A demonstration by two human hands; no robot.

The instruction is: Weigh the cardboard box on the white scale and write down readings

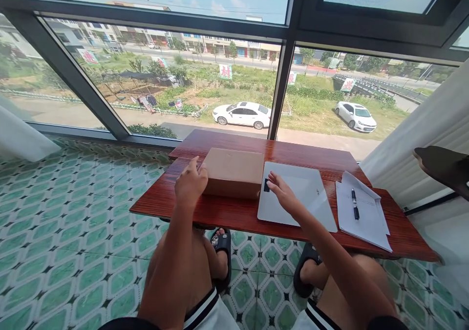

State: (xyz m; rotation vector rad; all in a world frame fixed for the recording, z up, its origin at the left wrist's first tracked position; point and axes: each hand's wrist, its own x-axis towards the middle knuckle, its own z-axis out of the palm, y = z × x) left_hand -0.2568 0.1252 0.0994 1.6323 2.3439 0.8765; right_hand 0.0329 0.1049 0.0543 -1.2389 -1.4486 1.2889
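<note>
A closed brown cardboard box point(233, 166) rests on the dark red wooden table point(227, 216). My left hand point(190, 181) is at the box's left side, fingers loosely bent and apart, seeming to touch its edge. To the right of the box, my right hand point(281, 192) is open with its fingers stretched out, palm turned towards the box. It is over a thin white panel point(296, 198) with rounded corners, a black rectangle and small dark marks; I cannot tell whether it touches the panel. Neither hand holds anything.
White papers point(361, 230) lie at the table's right, with a black pen point(354, 204) on top. A dark brown curved object point(441, 166) juts in from the right edge. Large windows point(234, 76) stand behind the table, and white curtains point(414, 129) hang beside it.
</note>
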